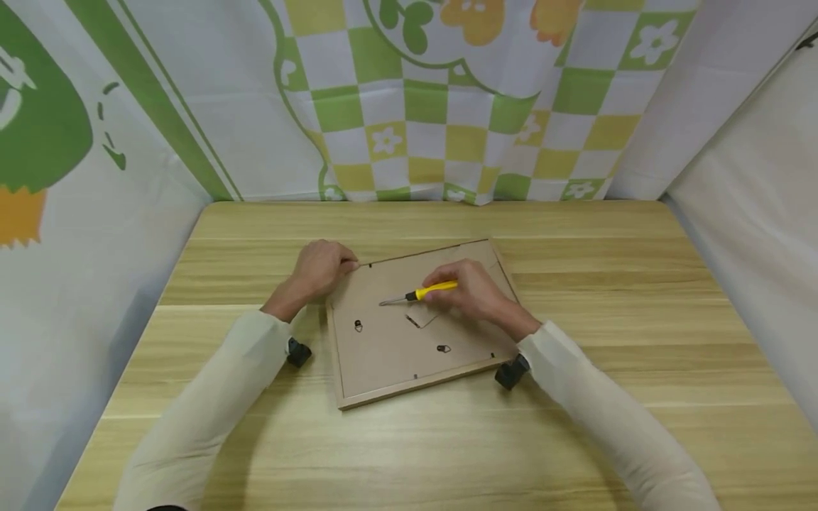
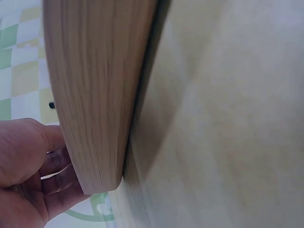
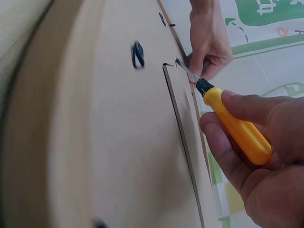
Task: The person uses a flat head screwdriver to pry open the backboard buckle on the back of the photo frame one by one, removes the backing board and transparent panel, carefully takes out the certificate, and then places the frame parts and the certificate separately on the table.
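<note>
A wooden picture frame (image 1: 390,365) lies back side up on the table, slightly turned, with a beige backboard (image 1: 383,341). My left hand (image 1: 320,268) grips its far left corner; in the left wrist view the fingers (image 2: 64,183) bend against the frame's end. In my right hand (image 1: 469,289) is a screwdriver with a yellow handle (image 3: 237,126), held between thumb and fingers. Its metal shaft (image 1: 393,301) points left over the backboard. Two small dark hanging rings (image 1: 358,326) and a stand flap (image 1: 424,314) are on the backboard.
Several small dark tabs (image 1: 415,376) sit along the frame's inner edge. The wood-grain table (image 1: 607,284) reaches out on both sides. A patterned curtain (image 1: 422,142) hangs behind its far edge, and pale cloth walls (image 1: 754,213) stand left and right.
</note>
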Tool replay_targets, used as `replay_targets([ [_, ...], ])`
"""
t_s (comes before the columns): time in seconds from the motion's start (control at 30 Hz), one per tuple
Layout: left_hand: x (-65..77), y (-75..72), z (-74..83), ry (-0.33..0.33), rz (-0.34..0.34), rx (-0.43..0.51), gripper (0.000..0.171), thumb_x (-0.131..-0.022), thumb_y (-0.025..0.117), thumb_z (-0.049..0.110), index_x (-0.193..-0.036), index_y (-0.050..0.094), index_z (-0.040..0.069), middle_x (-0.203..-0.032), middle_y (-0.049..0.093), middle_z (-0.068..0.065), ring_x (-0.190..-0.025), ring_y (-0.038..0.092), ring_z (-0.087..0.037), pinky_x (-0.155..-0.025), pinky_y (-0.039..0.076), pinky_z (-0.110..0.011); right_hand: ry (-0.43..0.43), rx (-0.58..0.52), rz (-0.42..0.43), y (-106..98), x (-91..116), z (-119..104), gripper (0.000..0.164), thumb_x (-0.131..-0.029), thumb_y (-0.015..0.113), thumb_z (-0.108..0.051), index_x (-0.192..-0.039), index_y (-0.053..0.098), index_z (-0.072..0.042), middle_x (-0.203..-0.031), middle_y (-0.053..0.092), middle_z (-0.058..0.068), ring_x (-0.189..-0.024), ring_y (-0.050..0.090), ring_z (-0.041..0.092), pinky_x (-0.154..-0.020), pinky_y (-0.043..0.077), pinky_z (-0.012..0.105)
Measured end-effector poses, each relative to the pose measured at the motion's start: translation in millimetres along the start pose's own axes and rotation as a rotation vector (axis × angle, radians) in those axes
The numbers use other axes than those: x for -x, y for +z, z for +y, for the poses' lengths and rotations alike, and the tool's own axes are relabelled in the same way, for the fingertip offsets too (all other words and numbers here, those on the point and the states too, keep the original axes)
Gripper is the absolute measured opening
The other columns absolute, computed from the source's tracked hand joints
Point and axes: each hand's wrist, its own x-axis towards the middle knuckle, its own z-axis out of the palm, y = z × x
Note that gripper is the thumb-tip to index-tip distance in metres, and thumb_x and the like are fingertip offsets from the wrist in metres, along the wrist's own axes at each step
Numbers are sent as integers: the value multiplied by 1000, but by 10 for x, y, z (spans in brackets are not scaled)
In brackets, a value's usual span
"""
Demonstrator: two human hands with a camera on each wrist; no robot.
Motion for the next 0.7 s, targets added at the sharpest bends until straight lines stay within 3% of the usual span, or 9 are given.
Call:
replay_targets([
  [0.3, 182, -21, 21, 6, 41, -17, 17, -88, 61, 21, -86, 75, 13, -83, 72, -7, -68, 63, -21, -62, 50, -38, 7, -23, 10, -24, 14, 18, 20, -80, 71, -24, -98, 71, -16, -101, 71, 1, -100, 61, 18, -91, 48, 37],
  [0.57, 337, -38, 60, 80, -40, 3, 18, -89, 58, 17, -95, 74, 9, -89, 73, -9, -72, 66, -20, -64, 53, -37, 26, -32, 5, -44, 12, 19, 22, -80, 71, -23, -101, 71, -14, -103, 71, 1, -103, 62, 19, -92, 49, 38],
  [0.7, 427, -45, 82, 108, -59, 38, 18, -88, 59, 14, -96, 73, 7, -89, 73, -9, -65, 62, -14, -59, 50, -29, 24, -22, 0, -41, 15, 10, 23, -80, 71, -23, -101, 71, -14, -103, 71, 1, -104, 62, 19, -92, 49, 38],
])
